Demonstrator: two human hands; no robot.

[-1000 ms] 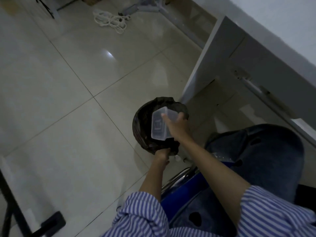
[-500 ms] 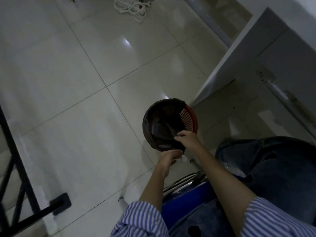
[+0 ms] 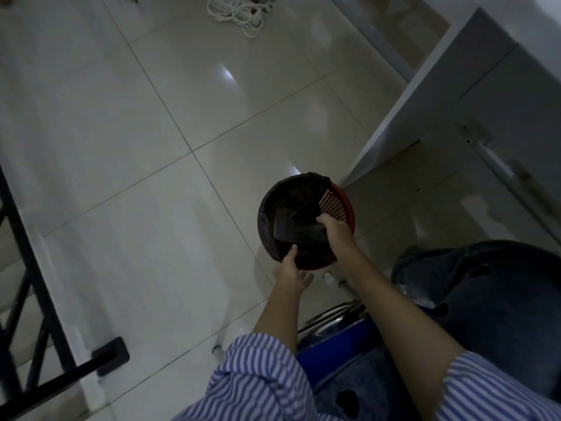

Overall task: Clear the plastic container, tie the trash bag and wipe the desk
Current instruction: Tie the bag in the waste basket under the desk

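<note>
Pale floor tiles fill most of the dim view, spreading out beyond both hands. Right of the hands stands the white desk, seen only by its side panel and underside; its top is cut off, so nothing of what needs wiping shows. Nearer than the hands are a blue chair and striped sleeves.

Under the hands sits a red bin lined with a black bag, whose film is off the far-right part of the rim, where the bin's red slats show bare. The right hand curls its fingers over the bag's edge inside the bin, seemingly gathering it. The left hand lies at the near rim, fingers fairly straight and touching the bag; whether it pinches any film I cannot tell in this light.

A lighter rectangular shape inside the bag, just left of the right hand, may be the container, though it is too dark to be sure.

Judging by this, the bag-tying step is starting. Next, the rest of the edge must be freed from the rim and drawn together into a neck for knotting.
</note>
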